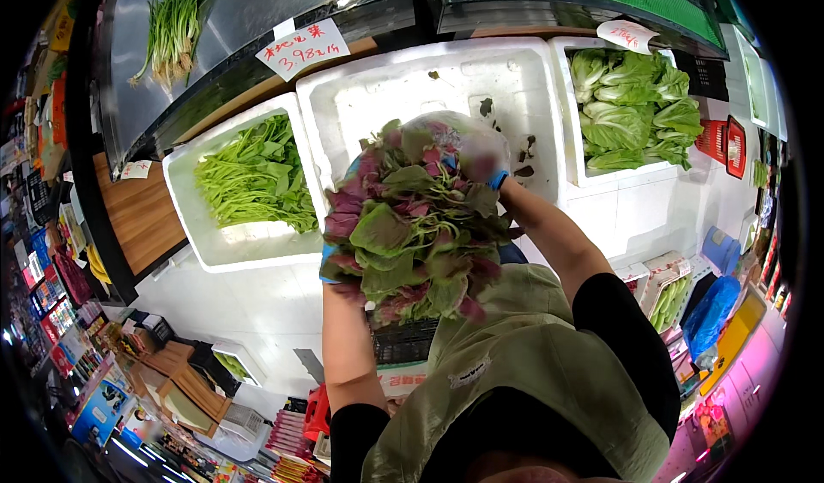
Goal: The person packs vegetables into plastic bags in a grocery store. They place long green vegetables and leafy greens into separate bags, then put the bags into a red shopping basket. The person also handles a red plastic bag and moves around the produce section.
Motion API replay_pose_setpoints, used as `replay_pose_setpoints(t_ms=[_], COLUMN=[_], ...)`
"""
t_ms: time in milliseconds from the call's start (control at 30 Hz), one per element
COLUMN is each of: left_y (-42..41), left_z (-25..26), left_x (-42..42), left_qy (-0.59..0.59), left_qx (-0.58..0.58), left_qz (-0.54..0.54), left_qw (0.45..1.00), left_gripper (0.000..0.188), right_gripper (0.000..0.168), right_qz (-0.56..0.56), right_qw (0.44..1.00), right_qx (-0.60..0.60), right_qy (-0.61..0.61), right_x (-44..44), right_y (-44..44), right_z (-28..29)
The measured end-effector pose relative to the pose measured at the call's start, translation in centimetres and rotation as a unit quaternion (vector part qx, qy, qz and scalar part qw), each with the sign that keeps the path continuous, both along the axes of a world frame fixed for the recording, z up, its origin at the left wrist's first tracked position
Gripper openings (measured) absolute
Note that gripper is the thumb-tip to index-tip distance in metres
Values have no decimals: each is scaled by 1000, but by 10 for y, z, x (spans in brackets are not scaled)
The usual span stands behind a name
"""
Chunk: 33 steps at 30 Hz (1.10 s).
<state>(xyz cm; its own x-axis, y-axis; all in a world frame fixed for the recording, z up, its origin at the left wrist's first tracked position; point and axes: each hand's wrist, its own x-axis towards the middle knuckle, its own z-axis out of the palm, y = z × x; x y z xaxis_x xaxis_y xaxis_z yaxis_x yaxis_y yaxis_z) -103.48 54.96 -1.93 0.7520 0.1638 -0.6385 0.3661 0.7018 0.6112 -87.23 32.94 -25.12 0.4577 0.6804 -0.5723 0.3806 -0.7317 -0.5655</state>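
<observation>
Between my hands is a big loose bunch of purple-and-green leafy greens (412,225), apparently red amaranth, held above a white foam box (386,71). My left hand (328,261), in a blue glove, supports the bunch from its left side and is mostly hidden by leaves. On the far right side of the bunch, my right hand (492,174) grips it, its blue glove partly showing and the fingers blurred. Clear plastic film (444,122) shows around the far end of the bunch. A few dark leaf scraps (524,148) lie in the foam box.
To the left, a foam box (177,180) holds leafy green stems (257,174); to the right, another (570,96) holds lettuce (631,109). Spring onions (177,32) lie on a metal counter (257,6). A black crate (402,341) stands below the bunch. A red basket (734,145) is farther right.
</observation>
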Motion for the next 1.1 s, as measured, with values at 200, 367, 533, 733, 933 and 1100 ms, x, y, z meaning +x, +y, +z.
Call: replay_pose_setpoints(t_ms=[200,367,533,733,933,1100], left_y=[-1,17,0,-48,-3,3], left_z=[12,-12,10,24,-16,-10], left_x=[-2,-39,-18,13,-36,-29], left_qy=[43,141,77,13,41,9], left_qx=[-3,30,30,7,-49,-129], left_qz=[-48,-140,-143,18,35,80], left_qw=[998,980,986,1000,997,988], left_gripper=[51,44,49,52,54,61], right_gripper=[47,48,49,51,52,53], right_qz=[98,92,28,25,-8,211], right_qw=[993,987,994,984,991,948], right_qx=[-54,-81,-95,-168,26,-195], right_qy=[40,101,-40,-52,134,-137], right_x=[18,68,63,18,68,76], right_y=[-24,-46,-28,2,-65,-125], right_z=[-25,-9,-15,-48,-20,38])
